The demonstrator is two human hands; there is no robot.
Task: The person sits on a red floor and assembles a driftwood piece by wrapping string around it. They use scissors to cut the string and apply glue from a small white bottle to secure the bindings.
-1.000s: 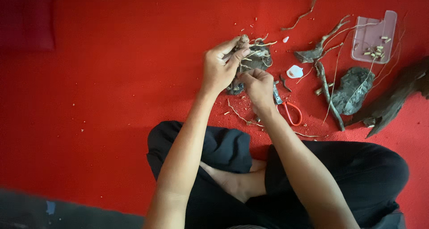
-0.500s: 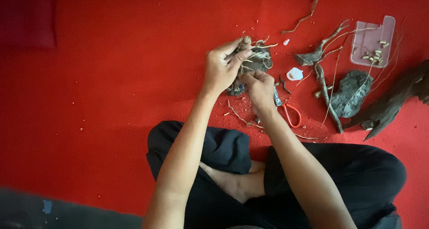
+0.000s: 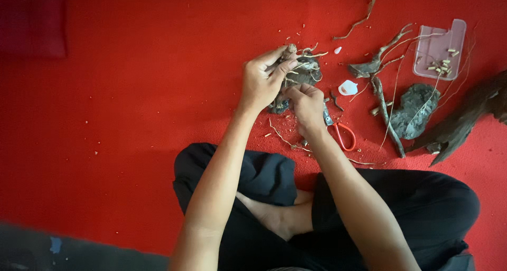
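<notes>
Red carpet [image 3: 132, 118] covers the floor where the person sits cross-legged. Both hands work a gnarled root clump [image 3: 302, 74] held just above it: the left hand [image 3: 261, 81] pinches the clump's top between thumb and fingertips, and the right hand [image 3: 306, 104] grips it from below, fingers curled. To do this well, I judge the left should keep the clump steady while the right works one thin rootlet at a time, since they look brittle. Red-handled scissors [image 3: 343, 136] lie just beside the right wrist; a clear plastic tray [image 3: 441, 49] of cut bits, a grey rock [image 3: 414, 110] and loose driftwood [image 3: 465, 120] sit well apart to the right.
</notes>
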